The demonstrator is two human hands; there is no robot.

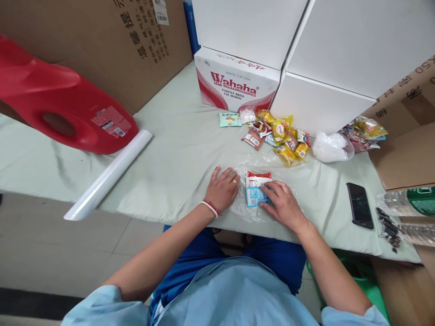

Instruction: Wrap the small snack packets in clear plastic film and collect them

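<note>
In the head view, the left hand (222,188) lies with fingers slightly spread beside clear plastic (242,208). The right hand's (284,204) loosely spread fingers touch a blue packet (254,197) near the front edge of the tabletop (180,181).

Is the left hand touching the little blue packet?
Apart. The head view shows a strip of clear plastic between the left hand and the blue packet.
</note>
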